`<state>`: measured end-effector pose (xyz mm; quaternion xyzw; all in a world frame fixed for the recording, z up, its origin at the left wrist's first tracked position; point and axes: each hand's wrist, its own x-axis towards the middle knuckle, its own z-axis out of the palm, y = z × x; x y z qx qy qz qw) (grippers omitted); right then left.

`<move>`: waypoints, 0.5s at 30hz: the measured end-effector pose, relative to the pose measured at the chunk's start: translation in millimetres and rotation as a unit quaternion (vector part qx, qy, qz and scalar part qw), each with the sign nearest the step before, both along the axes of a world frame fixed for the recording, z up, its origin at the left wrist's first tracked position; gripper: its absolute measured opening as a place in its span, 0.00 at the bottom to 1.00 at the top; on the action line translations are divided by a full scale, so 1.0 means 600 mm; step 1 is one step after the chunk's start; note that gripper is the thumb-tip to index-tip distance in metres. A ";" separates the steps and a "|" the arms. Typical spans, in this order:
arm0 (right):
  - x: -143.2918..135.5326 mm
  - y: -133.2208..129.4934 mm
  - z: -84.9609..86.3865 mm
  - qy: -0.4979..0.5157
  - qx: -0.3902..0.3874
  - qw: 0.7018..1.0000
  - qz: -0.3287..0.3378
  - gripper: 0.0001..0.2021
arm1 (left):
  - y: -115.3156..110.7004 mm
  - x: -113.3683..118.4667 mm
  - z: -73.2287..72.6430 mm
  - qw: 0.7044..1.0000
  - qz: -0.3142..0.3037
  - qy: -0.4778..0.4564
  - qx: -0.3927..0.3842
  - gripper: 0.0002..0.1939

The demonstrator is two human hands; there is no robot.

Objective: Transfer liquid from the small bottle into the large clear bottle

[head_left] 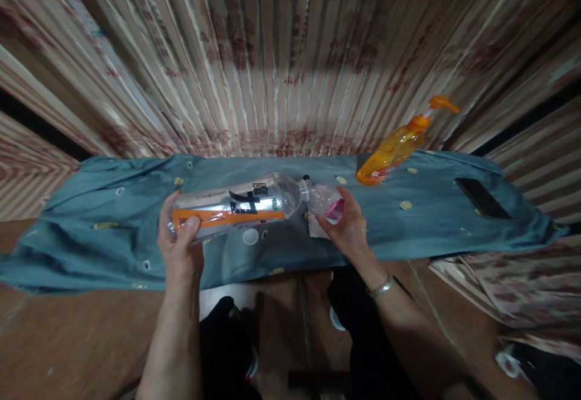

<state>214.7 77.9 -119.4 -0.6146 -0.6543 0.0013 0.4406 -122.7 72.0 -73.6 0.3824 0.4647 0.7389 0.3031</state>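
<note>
My left hand (181,230) is wrapped round the base of a large clear plastic bottle (231,203) with a silver and orange label, lying level with its neck to the right. My right hand (347,224) grips a smaller clear piece (322,197) with a pink part in it; it looks like a small plastic bottle or cup. The large bottle's mouth meets or nearly meets the narrow end of this piece. Below them on the cloth are a round white cap (250,236) and a pale paper-like piece (318,228), partly hidden by my right hand.
A blue-green patterned cloth (408,230) covers the long narrow surface. An orange pump bottle (393,149) stands at the back right, and a black phone (482,198) lies at the right end. Striped curtains (272,55) hang behind and at both sides.
</note>
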 end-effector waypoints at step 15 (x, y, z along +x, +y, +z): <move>0.001 -0.001 0.007 0.010 0.003 1.000 -0.019 0.38 | -0.004 0.024 0.000 0.996 -0.025 -0.074 -0.034 0.39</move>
